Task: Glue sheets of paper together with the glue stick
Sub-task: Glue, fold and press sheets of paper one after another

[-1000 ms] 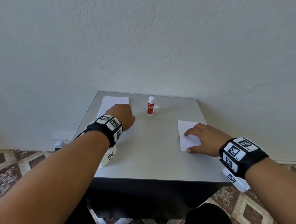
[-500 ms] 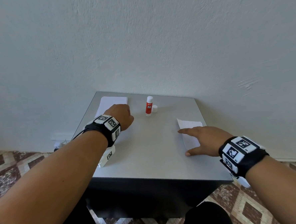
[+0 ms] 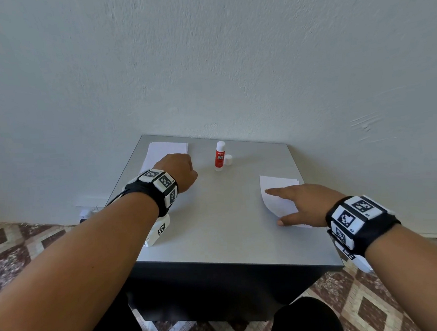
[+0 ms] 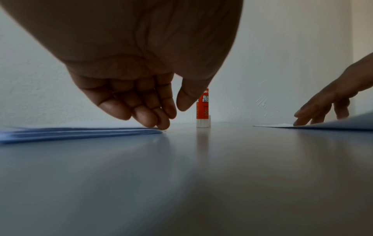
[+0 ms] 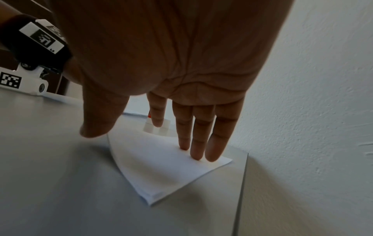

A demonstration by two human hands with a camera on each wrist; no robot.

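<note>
A red and white glue stick (image 3: 219, 157) stands uncapped at the back middle of the grey table (image 3: 216, 229), its white cap (image 3: 228, 160) beside it. A stack of white paper (image 3: 169, 150) lies at the back left. My left hand (image 3: 180, 171) is over its near right corner; in the left wrist view its bent fingertips (image 4: 161, 124) touch the stack's corner (image 4: 80, 131), thumb apart. My right hand (image 3: 300, 203) lies flat on the papers at the right (image 3: 275, 187). Its straight fingers (image 5: 198, 143) press those papers (image 5: 161, 172).
A white wall rises straight behind the table. The table's right edge (image 5: 242, 183) runs close to the right-hand papers. A patterned tiled floor (image 3: 25, 243) lies below on both sides. My knees sit under the front edge.
My right forefinger has stretched left across the right-hand papers, and their left edge now looks curved. The left hand has stayed at the stack's corner.
</note>
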